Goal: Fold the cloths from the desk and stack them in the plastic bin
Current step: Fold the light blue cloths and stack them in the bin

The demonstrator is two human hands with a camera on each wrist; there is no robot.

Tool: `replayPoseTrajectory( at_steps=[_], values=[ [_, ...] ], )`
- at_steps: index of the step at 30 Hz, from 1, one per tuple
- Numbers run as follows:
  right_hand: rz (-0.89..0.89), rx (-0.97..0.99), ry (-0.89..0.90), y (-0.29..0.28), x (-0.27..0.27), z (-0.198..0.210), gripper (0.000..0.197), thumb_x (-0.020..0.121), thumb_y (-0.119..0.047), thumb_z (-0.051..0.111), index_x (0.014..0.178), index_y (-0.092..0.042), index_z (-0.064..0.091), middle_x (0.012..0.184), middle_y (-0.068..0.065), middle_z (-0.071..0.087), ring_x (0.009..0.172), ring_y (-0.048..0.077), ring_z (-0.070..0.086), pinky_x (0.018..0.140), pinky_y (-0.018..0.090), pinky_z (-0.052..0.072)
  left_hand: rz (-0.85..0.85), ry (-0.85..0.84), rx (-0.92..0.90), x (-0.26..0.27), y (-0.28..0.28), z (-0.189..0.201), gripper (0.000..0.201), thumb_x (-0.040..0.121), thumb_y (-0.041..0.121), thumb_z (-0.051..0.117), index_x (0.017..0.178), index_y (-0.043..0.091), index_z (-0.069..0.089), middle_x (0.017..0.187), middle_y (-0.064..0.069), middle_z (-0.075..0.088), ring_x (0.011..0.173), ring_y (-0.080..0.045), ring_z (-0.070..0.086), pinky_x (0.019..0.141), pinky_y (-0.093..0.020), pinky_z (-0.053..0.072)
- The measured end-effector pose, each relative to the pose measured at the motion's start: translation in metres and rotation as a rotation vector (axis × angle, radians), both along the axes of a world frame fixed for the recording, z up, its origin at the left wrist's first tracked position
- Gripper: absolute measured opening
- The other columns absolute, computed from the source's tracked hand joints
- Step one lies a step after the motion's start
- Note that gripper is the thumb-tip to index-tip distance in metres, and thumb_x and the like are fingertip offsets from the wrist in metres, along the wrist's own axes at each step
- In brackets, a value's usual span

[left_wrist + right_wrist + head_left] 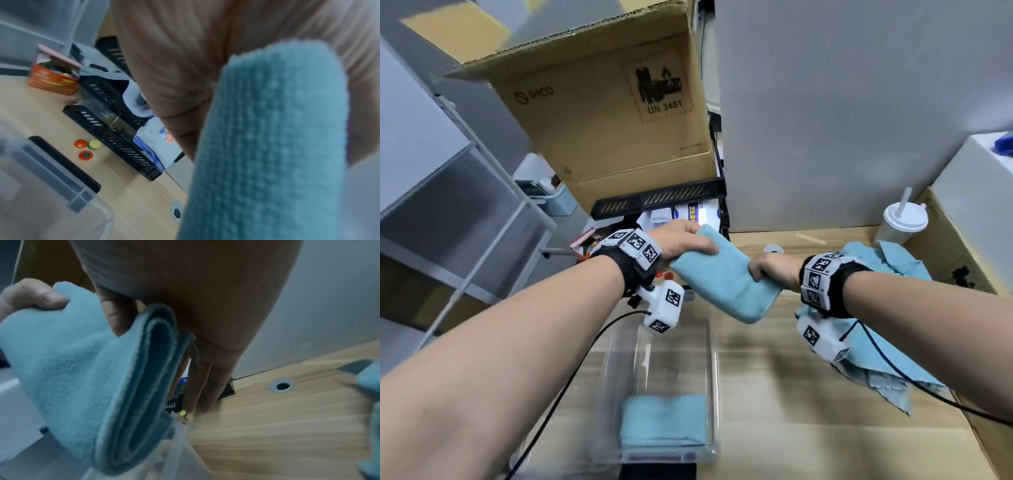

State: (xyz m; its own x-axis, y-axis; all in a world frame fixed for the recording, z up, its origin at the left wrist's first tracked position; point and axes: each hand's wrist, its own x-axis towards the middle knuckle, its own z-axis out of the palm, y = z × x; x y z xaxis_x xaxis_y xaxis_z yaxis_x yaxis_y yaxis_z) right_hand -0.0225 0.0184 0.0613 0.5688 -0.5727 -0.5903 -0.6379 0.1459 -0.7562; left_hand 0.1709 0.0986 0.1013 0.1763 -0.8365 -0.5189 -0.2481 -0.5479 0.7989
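Observation:
Both hands hold a folded light-blue cloth [726,277] in the air above the far end of the clear plastic bin [714,394]. My left hand [685,240] grips its far left end, thumb over the top. My right hand [767,269] pinches its right edge, thumb on one face and fingers [205,386] behind. The folded layers [141,394] show end-on in the right wrist view; the cloth [273,146] fills the left wrist view. Another folded blue cloth [664,421] lies flat in the bin's near end. Unfolded blue cloths [887,353] lie rumpled on the desk under my right forearm.
A cardboard box [613,113] sits on stacked black trays [661,202] behind the bin. A lidded white cup [904,219] with a straw stands at the back right beside another carton [959,260]. Small round magnets [86,149] and an orange box [53,79] lie left of the trays.

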Motion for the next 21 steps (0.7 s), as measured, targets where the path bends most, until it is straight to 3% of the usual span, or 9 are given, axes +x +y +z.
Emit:
replayPoseTrajectory(
  at_steps=[2,3,5,7,8,11,15,18,21],
  values=[
    [-0.067,0.097,-0.058,0.011,0.011,0.001,0.004,0.057,-0.007,0.049,0.059,-0.005,0.053,0.060,0.009,0.056,0.056,0.025,0.051,0.050,0.019,0.039,0.070,0.083,-0.026,0.011,0.010,-0.004,0.055,0.060,0.027,0.081,0.102,-0.005,0.065,0.094,-0.032,0.064,0.081,-0.033,0.062,0.073,-0.040,0.047],
    [-0.081,0.139,-0.078,0.016,0.017,0.001,0.007,0.060,-0.006,0.049,0.061,-0.003,0.055,0.060,0.009,0.058,0.054,0.025,0.054,0.049,0.020,0.042,0.104,0.121,-0.039,0.014,0.017,-0.005,0.049,0.061,0.024,0.080,0.100,-0.002,0.066,0.096,-0.031,0.064,0.085,-0.035,0.061,0.077,-0.044,0.045],
    [-0.076,0.216,-0.097,0.026,0.029,-0.002,0.014,0.062,-0.005,0.047,0.066,-0.001,0.059,0.057,0.008,0.061,0.048,0.023,0.058,0.045,0.019,0.045,0.170,0.177,-0.075,0.023,0.032,-0.010,0.034,0.070,0.015,0.074,0.099,0.000,0.064,0.094,-0.025,0.064,0.083,-0.033,0.063,0.075,-0.038,0.051],
    [-0.053,0.264,-0.106,0.034,0.040,-0.008,0.024,0.054,-0.008,0.046,0.070,-0.001,0.062,0.060,0.008,0.063,0.050,0.023,0.060,0.048,0.020,0.047,0.223,0.222,-0.096,0.033,0.044,-0.017,0.017,0.080,0.007,0.066,0.096,0.000,0.063,0.091,-0.021,0.066,0.080,-0.031,0.065,0.068,-0.031,0.055],
    [-0.048,0.277,-0.102,0.037,0.045,-0.012,0.025,0.055,-0.009,0.046,0.072,-0.001,0.062,0.061,0.008,0.064,0.051,0.023,0.061,0.050,0.021,0.047,0.263,0.230,-0.097,0.038,0.050,-0.023,0.017,0.081,0.007,0.065,0.096,-0.001,0.064,0.091,-0.022,0.067,0.081,-0.031,0.065,0.070,-0.032,0.055],
    [-0.015,0.298,-0.078,0.046,0.059,-0.023,0.033,0.051,-0.011,0.046,0.077,-0.002,0.064,0.065,0.008,0.065,0.058,0.024,0.061,0.055,0.024,0.049,0.354,0.260,-0.102,0.052,0.065,-0.035,0.045,0.071,0.014,0.071,0.109,-0.009,0.061,0.101,-0.030,0.065,0.092,-0.034,0.063,0.083,-0.044,0.048],
    [0.062,0.298,-0.023,0.058,0.075,-0.035,0.041,0.049,-0.013,0.048,0.085,-0.004,0.065,0.073,0.010,0.066,0.064,0.025,0.063,0.057,0.025,0.053,0.458,0.277,-0.111,0.064,0.085,-0.050,0.010,0.080,0.008,0.064,0.089,0.005,0.061,0.087,-0.018,0.065,0.075,-0.026,0.065,0.066,-0.028,0.053],
    [0.150,0.259,0.032,0.069,0.086,-0.042,0.033,0.054,-0.011,0.049,0.083,-0.004,0.063,0.076,0.012,0.062,0.060,0.024,0.061,0.051,0.022,0.050,0.487,0.239,-0.085,0.074,0.099,-0.065,0.022,0.072,0.011,0.068,0.092,0.005,0.061,0.087,-0.017,0.065,0.079,-0.025,0.064,0.069,-0.029,0.051],
    [0.217,0.107,0.062,0.073,0.093,-0.056,0.006,0.074,-0.002,0.055,0.072,-0.007,0.057,0.067,0.010,0.056,0.050,0.020,0.055,0.044,0.019,0.044,0.435,0.102,0.027,0.081,0.112,-0.077,0.025,0.057,0.025,0.075,0.073,0.015,0.058,0.077,-0.010,0.064,0.072,-0.022,0.061,0.062,-0.025,0.047]
  ],
)
